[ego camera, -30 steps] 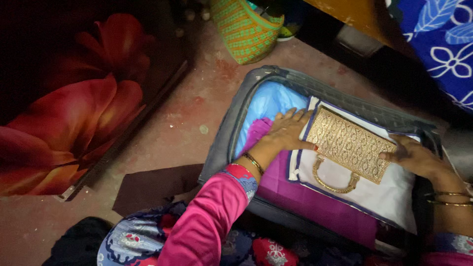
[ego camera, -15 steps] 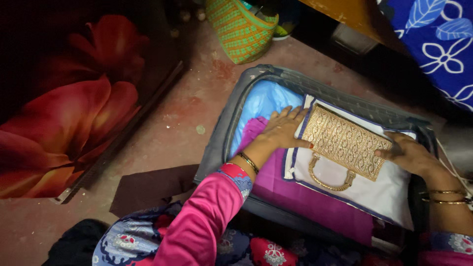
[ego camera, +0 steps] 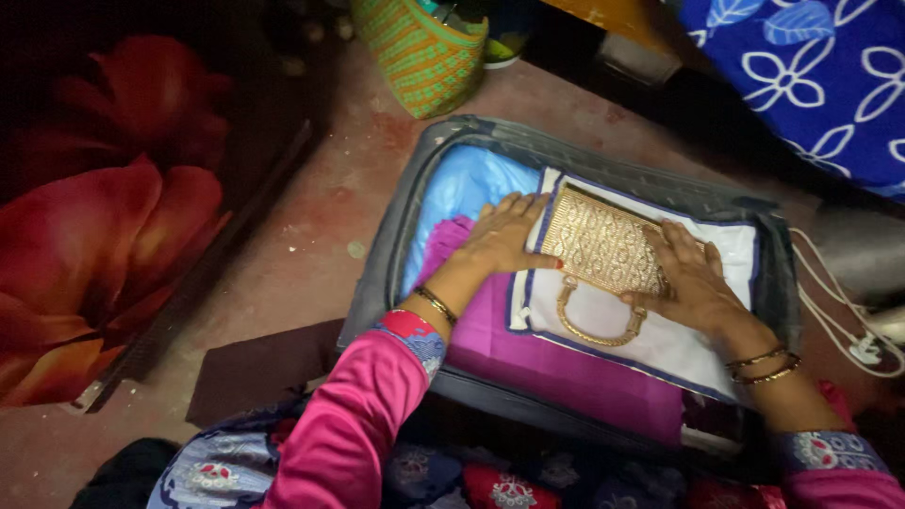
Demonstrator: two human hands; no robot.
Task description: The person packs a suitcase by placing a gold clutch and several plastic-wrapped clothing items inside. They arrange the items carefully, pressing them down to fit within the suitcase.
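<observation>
An open grey suitcase (ego camera: 396,207) lies on the floor, packed with folded purple cloth (ego camera: 556,363), a light blue item (ego camera: 462,184) and a white pouch with blue trim (ego camera: 679,344). On the pouch rests a gold beaded handbag (ego camera: 599,245) with a curved handle. My left hand (ego camera: 504,236) lies flat against the handbag's left end, fingers spread over the cloth. My right hand (ego camera: 688,278) presses flat on the handbag's right part, covering it. Both wrists carry bangles.
A green woven basket (ego camera: 419,52) stands beyond the suitcase. A dark panel with a large red flower (ego camera: 104,217) fills the left. Blue flowered fabric (ego camera: 811,75) hangs at the top right, with white cord (ego camera: 839,320) right of the suitcase. A dark mat (ego camera: 255,372) lies nearby.
My right hand slid left from the handbag's right end onto its top. The left hand stayed at the left end. The view shifted, so everything sits further left.
</observation>
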